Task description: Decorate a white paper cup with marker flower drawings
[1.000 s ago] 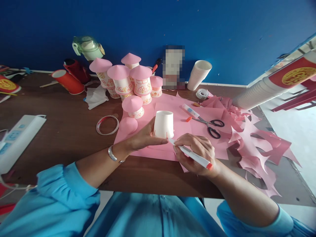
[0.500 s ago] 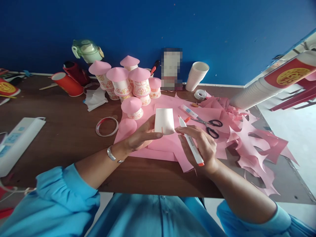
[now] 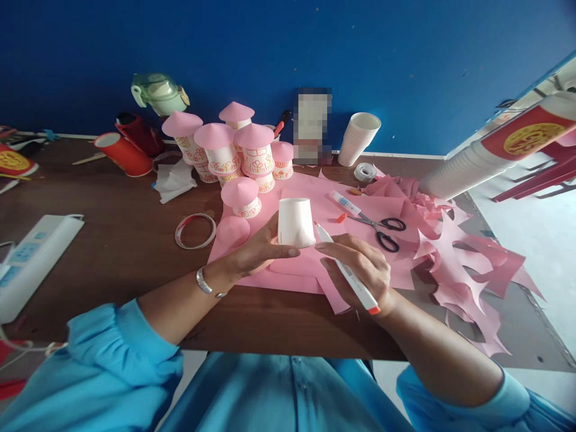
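Observation:
A white paper cup [image 3: 296, 222] is upside down in my left hand [image 3: 263, 245], whose thumb lies along its lower side. One short orange line marks the cup near its lower left. My right hand [image 3: 362, 267] grips a white marker [image 3: 351, 277] with an orange end, its uncapped tip pointing at the cup's right side, just apart from it. Beneath both hands lie pink paper sheets [image 3: 292, 273]. An orange marker cap [image 3: 342, 218] rests on the paper beyond the marker tip.
Several decorated cups with pink cone roofs [image 3: 254, 150] stand behind the left hand. Scissors [image 3: 382, 231], a glue stick [image 3: 345, 203] and pink scraps [image 3: 468, 258] lie to the right. A tape ring [image 3: 195, 231] sits left; stacked white cups [image 3: 360, 139] stand by the wall.
My left hand has turned the cup, so its orange line now sits further left. The marker has drawn back slightly and tilted, its tip lower and nearer the cup's side.

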Demonstrator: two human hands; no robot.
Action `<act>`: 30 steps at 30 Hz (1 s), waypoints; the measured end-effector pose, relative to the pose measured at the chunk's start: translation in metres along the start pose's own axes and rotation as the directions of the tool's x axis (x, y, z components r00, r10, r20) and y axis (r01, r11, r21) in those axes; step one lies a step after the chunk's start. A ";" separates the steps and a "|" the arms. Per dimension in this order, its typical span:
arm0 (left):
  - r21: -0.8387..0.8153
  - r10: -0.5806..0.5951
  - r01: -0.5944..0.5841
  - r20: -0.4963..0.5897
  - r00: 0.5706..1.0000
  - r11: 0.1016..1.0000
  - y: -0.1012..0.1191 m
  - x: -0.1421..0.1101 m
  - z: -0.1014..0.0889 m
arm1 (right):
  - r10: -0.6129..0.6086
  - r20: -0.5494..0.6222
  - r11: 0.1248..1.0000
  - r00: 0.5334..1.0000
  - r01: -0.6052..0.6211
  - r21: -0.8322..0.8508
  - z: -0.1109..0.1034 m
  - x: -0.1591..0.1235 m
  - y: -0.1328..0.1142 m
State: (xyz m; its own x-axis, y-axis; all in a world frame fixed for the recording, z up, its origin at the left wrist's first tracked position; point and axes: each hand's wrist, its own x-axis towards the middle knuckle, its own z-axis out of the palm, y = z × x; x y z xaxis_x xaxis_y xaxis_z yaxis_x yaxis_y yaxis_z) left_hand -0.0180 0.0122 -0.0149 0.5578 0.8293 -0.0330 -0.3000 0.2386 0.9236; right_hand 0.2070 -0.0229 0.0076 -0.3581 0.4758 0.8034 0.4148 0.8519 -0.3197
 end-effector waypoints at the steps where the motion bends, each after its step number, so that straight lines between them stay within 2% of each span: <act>1: 0.009 0.001 -0.001 -0.013 1.000 1.000 0.000 0.000 -0.001 | 0.002 -0.008 1.000 1.000 -0.003 -0.025 -0.002 0.002 -0.001; 8: 0.053 0.009 -0.011 0.032 0.999 0.999 0.002 0.001 -0.004 | 0.023 0.001 0.999 1.000 -0.023 -0.032 -0.009 0.008 -0.008; 13: 0.091 -0.014 0.016 -0.019 1.000 0.996 0.000 -0.001 -0.005 | -0.003 0.001 1.000 1.000 0.003 -0.002 -0.005 0.009 -0.009; 17: 0.066 -0.044 0.045 -0.019 0.999 0.997 -0.002 -0.003 -0.006 | -0.010 0.009 1.000 1.000 0.010 -0.002 -0.004 0.009 -0.007; 30: 0.128 -0.062 0.067 -0.041 0.997 0.990 0.001 -0.002 -0.003 | -0.028 0.007 0.999 1.000 0.028 -0.026 -0.002 0.010 -0.007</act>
State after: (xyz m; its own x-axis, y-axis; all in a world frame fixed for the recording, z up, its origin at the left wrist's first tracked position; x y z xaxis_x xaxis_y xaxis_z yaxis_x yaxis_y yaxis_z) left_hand -0.0214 0.0125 -0.0153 0.5431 0.8329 -0.1059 -0.1605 0.2268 0.9606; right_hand 0.2027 -0.0248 0.0188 -0.3751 0.4531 0.8087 0.4264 0.8590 -0.2835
